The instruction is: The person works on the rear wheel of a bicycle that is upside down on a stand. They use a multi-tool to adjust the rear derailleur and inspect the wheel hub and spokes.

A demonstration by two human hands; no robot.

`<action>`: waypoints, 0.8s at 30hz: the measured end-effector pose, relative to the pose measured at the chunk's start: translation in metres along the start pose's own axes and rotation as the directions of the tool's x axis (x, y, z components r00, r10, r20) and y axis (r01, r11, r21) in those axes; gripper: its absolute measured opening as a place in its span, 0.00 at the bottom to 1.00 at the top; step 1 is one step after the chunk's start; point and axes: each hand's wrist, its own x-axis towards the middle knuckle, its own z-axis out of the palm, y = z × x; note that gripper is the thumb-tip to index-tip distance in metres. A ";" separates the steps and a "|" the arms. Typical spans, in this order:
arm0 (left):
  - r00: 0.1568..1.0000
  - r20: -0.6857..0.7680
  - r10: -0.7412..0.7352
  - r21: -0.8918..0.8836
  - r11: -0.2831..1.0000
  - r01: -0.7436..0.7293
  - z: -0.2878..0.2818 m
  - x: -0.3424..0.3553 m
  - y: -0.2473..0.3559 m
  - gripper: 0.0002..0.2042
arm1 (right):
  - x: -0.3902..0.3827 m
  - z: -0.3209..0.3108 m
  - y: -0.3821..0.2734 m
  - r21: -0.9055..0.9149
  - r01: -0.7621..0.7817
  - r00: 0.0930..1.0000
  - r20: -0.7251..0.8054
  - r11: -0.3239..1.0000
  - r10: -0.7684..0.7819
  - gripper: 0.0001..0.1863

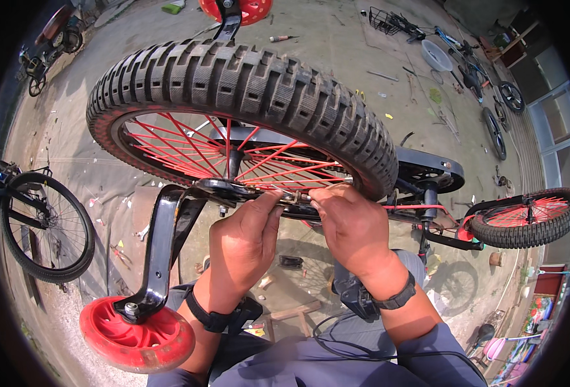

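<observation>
A small bicycle rests with its rear wheel up in front of me, its knobbly black tyre (233, 74) above red spokes (273, 162). Below the hub, my left hand (249, 229) and my right hand (352, 226) meet from either side at a small metal fitting (303, 196) by the round black brake housing (223, 188). My right thumb and fingers pinch the fitting. My left fingers are pressed together at its other side; what lies between them is too small to make out. A red cable (404, 207) runs off to the right.
A black bracket (159, 258) with a red training wheel (136, 335) juts out beside my left forearm. The red-spoked front wheel (523, 219) stands at right. Another bicycle wheel (46, 226) is at left. A white basin (436, 56) and bicycle parts lie at the far right.
</observation>
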 end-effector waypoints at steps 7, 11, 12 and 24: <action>0.975 0.220 -0.043 0.161 0.987 0.008 -0.002 0.027 0.006 0.12 | -0.002 0.004 -0.001 0.044 0.004 0.999 -0.032 0.999 -0.003 0.10; 0.973 0.208 -0.097 0.224 0.973 0.050 0.002 0.027 0.008 0.08 | -0.002 0.004 0.000 0.040 -0.003 1.000 -0.027 0.999 0.004 0.09; 0.979 0.186 -0.086 0.228 0.973 0.042 0.003 0.025 0.008 0.08 | -0.002 0.003 0.001 0.048 -0.005 1.000 -0.027 0.999 0.007 0.09; 0.999 0.045 0.021 0.261 0.965 -0.032 0.007 0.012 -0.004 0.10 | 0.007 -0.002 -0.007 0.166 0.001 0.998 -0.069 0.986 0.010 0.09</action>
